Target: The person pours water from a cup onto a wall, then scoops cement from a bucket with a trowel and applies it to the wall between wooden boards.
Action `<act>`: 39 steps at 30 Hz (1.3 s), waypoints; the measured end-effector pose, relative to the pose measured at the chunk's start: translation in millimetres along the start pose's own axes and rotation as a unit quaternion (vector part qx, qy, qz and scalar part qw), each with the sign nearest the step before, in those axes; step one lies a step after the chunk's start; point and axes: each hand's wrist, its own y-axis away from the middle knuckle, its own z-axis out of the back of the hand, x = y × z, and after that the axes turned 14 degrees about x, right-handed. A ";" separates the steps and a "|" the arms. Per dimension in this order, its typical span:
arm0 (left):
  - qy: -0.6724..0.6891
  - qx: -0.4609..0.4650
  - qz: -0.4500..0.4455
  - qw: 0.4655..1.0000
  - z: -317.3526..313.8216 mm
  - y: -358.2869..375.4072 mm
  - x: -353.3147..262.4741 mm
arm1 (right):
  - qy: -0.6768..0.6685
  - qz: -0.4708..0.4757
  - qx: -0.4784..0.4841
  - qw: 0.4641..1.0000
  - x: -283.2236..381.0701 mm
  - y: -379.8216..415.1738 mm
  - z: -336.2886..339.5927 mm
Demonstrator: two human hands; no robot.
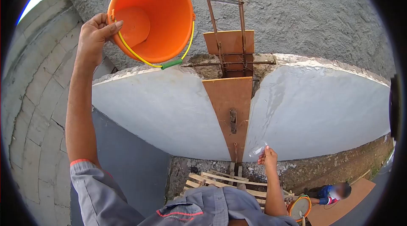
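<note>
tilting in left hand point(96, 35), orange bucket point(163, 18)

Legible text: none. One candidate mark only: small reddish marking point(182, 216) on the chest of the camera wearer's grey shirt point(212, 211), seen at a steep slant from above. Too small and foreshortened to tell lettering from plain trim; no word, brand or number made out. Reading logged as indeterminate.
</note>
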 end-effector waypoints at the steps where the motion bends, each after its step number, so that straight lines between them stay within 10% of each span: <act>1: -0.002 0.005 -0.017 1.000 -9.5 -10.9 -0.1 | -0.002 -0.003 -0.011 1.000 -3.4 3.0 5.1; 17: -0.097 -0.025 -0.037 0.994 -59.5 -49.7 6.3 | 0.022 0.059 -0.018 0.998 10.2 1.7 -3.3; 22: 0.123 -0.071 -0.014 0.990 -19.8 0.9 36.0 | 0.048 0.254 0.103 0.960 94.8 31.1 -70.6; 28: 0.215 0.010 -0.020 0.976 -40.2 137.5 50.2 | 0.177 0.592 0.070 0.783 202.0 92.2 -152.0; 33: 0.322 0.099 0.073 0.939 -118.2 196.0 62.6 | 0.305 0.536 0.081 0.783 178.5 94.6 -182.0; 39: 0.430 0.184 0.207 0.859 -222.4 227.9 106.6 | 0.571 0.233 0.065 0.784 86.9 79.9 -154.7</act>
